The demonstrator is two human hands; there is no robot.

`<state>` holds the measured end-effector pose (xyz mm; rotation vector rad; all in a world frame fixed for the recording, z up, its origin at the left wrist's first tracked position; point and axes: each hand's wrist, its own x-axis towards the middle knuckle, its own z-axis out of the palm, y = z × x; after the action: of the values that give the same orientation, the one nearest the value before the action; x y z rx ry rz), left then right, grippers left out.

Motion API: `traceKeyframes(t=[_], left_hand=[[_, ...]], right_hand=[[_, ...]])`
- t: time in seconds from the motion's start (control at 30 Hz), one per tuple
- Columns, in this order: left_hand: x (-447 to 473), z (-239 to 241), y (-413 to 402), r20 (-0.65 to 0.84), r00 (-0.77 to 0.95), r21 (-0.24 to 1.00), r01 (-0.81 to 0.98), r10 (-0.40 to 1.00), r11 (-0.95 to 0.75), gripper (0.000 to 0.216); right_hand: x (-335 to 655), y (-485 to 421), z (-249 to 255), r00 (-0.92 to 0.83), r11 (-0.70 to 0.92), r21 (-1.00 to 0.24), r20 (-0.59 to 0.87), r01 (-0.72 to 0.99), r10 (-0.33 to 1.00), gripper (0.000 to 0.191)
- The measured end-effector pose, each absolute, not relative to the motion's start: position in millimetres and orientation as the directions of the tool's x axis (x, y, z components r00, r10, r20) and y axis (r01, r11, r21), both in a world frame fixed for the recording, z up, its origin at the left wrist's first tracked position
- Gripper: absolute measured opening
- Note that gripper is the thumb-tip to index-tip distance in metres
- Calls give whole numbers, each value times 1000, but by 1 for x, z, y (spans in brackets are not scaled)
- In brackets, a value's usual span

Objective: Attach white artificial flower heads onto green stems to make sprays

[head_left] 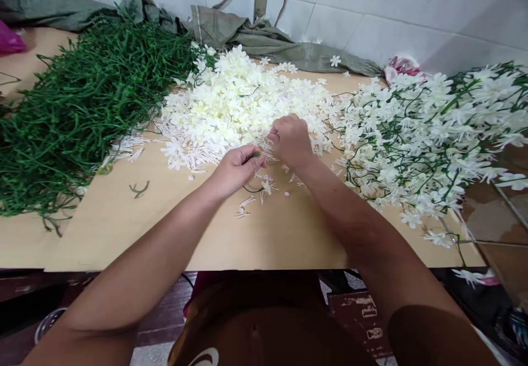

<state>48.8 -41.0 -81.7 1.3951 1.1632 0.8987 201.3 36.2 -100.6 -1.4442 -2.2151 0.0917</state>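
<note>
The left hand point(236, 169) pinches a thin green stem point(254, 156) between its fingertips, a few loose blossoms point(264, 187) lying just below it. Just to its right, the right hand point(291, 141) is curled narrow, fingertips touching the near edge of the heap of white flowers point(237, 104) beyond.

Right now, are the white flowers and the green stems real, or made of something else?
The flowers look fake: thin matte cloth or plastic, all alike, none wilted. The stems look like glossy molded plastic, one even green and wiry. The left hand pinches one stem; the right hand is in the flowers. The table looks like pale smooth wood.
</note>
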Motion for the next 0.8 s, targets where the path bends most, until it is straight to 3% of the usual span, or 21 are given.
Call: traceKeyframes(t=[0.07,0.13,0.2,0.27,0.37,0.53,0.7,0.8], left_hand=[[48,-82,-40,-68,229,983,180,971,26,17],[48,-82,-39,-46,198,986,169,979,12,15],[49,-84,-38,-30,143,990,140,989,10,9],[51,-85,-38,-47,96,994,102,994,37,6],[54,-86,-39,-98,89,994,47,991,94,17],[61,-86,-40,-52,30,997,-51,998,54,21],[61,-87,-37,-49,-42,998,38,998,50,13],[58,-88,-36,-43,-73,998,44,996,47,14]], right_hand=[[212,35,-97,-289,436,-410,373,801,882,22],[222,33,-92,-202,378,-610,338,697,919,23],[229,27,-86,-154,263,-838,215,478,964,19],[233,18,-81,-243,110,-972,58,207,968,20],[231,1,-77,-417,-90,-995,-66,-39,906,37],[220,-13,-81,-413,-213,-970,-147,-118,899,49],[220,-13,-85,-325,-110,-993,-94,-31,941,50],[223,-18,-83,-242,88,-992,65,87,968,39]])
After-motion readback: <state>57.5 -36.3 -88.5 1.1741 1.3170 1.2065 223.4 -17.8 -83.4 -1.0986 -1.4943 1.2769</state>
